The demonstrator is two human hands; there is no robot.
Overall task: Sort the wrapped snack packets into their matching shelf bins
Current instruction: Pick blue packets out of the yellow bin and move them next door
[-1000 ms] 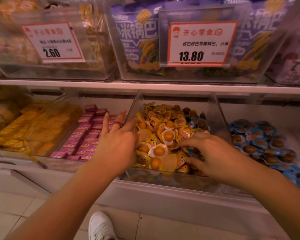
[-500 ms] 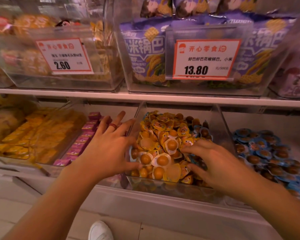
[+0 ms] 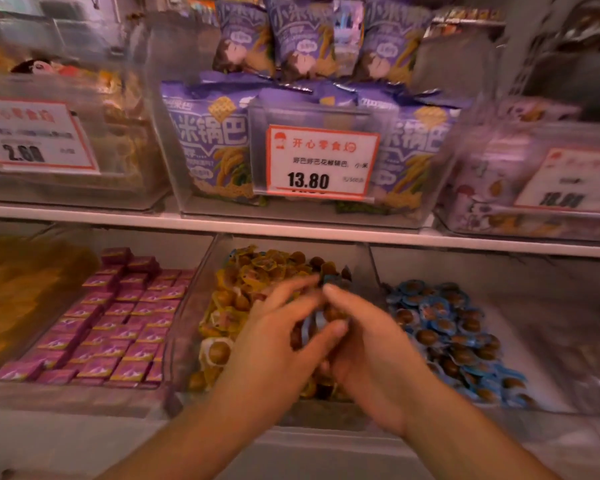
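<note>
Both hands meet over the middle bin [image 3: 201, 289] on the lower shelf, a clear bin heaped with yellow packets [image 3: 229, 306] of round brown snacks. The left hand [image 3: 278, 344] and right hand [image 3: 368, 344] are pressed close together, fingers curled around a small cluster of blue packets [image 3: 310, 329] held between them; the picture is blurred, so the exact grip and the number of packets cannot be told. A few more blue-wrapped pieces lie at the far right corner of the middle bin, among the yellow ones. Just right of it, the right bin [image 3: 551, 393] holds a loose spread of the same blue packets [image 3: 444, 327]. To the left, a bin carries neat rows of pink packets [image 3: 118, 323], and further left lies a pile of orange packets [image 3: 25, 289]. On the upper shelf [image 3: 291, 228], clear bins hold purple bags [image 3: 215, 147] behind a price tag [image 3: 321, 162] reading 13.80, with another tag [image 3: 35, 136] reading 2.60 on the left.
</note>
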